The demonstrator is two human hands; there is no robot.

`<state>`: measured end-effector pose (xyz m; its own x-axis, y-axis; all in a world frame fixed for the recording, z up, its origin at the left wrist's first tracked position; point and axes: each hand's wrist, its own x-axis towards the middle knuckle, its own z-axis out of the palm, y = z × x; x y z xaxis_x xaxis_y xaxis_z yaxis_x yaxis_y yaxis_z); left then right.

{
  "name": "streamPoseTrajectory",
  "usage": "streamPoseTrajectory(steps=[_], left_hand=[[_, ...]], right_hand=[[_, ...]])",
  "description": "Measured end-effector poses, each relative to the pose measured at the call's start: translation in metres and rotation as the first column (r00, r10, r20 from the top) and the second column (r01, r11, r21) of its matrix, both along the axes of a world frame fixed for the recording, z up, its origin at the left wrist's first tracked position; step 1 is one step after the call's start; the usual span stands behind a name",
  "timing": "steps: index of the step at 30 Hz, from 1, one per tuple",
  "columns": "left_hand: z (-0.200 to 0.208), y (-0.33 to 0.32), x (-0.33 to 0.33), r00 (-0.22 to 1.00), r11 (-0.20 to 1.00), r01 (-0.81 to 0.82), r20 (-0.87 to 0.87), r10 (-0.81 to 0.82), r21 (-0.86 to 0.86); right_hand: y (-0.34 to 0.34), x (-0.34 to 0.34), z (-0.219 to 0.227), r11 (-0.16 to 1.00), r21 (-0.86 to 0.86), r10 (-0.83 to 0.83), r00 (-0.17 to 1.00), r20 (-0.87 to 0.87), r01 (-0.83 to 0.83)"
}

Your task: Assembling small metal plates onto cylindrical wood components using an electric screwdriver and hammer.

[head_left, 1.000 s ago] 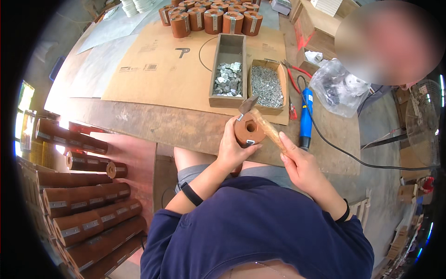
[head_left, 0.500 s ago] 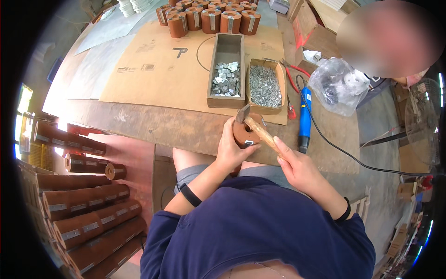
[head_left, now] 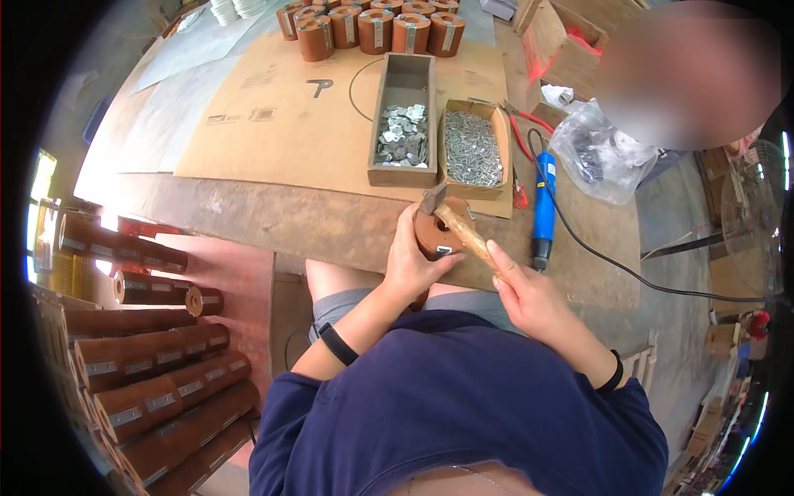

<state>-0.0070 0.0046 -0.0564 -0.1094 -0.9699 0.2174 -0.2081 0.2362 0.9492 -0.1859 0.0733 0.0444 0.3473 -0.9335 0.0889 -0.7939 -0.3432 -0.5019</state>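
My left hand (head_left: 411, 263) is wrapped around the near left side of a reddish-brown hollow cylinder (head_left: 428, 240) at the table's front edge. Small metal clips show on the cylinder's rim, and a round hole is in its middle. In my right hand (head_left: 529, 291) is a hammer (head_left: 467, 233) with a wooden handle, gripped near the handle's end. The hammer's metal head lies over the far left of the cylinder's top; whether it touches is hard to tell. Just beyond are a long wooden box (head_left: 405, 175) of small metal plates and a cardboard box (head_left: 473, 190) of nails.
Finished-looking brown cylinders (head_left: 376, 31) stand in rows at the back. A blue corded power tool (head_left: 543, 202), red-handled pliers (head_left: 518, 136) and a plastic bag (head_left: 608, 169) lie on the right. More cylinders (head_left: 165, 405) are stacked at left. Another person is at the far right.
My hands, the hammer and the cylinder keep nearly the same position. The view has shifted slightly, and the other person at the right has moved a little.
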Motion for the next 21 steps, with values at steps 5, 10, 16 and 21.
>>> streamPoseTrajectory(steps=[5, 10, 16, 21], left_hand=[[0.0003, -0.0009, -0.0008, 1.0, 1.0, 0.001, 0.01, -0.001, 0.03], [-0.0012, -0.0008, -0.0004, 1.0, 1.0, -0.002, 0.007, 0.002, 0.005], [0.0018, -0.0014, 0.0006, 1.0, 1.0, 0.0, 0.019, 0.0, -0.024], [0.0041, -0.0015, 0.0009, 1.0, 1.0, 0.003, 0.025, -0.003, -0.027]], right_hand=[[-0.001, 0.0011, -0.0031, 0.998, -0.062, 0.019, 0.994, 0.104, -0.012], [-0.0031, 0.001, -0.001, 0.998, -0.059, 0.02, 0.994, 0.104, -0.014], [-0.0058, -0.0009, -0.0031, 0.998, -0.016, -0.051, 0.992, 0.116, 0.053], [-0.008, -0.0003, 0.0009, 0.998, 0.0, -0.059, 0.993, 0.107, 0.059]])
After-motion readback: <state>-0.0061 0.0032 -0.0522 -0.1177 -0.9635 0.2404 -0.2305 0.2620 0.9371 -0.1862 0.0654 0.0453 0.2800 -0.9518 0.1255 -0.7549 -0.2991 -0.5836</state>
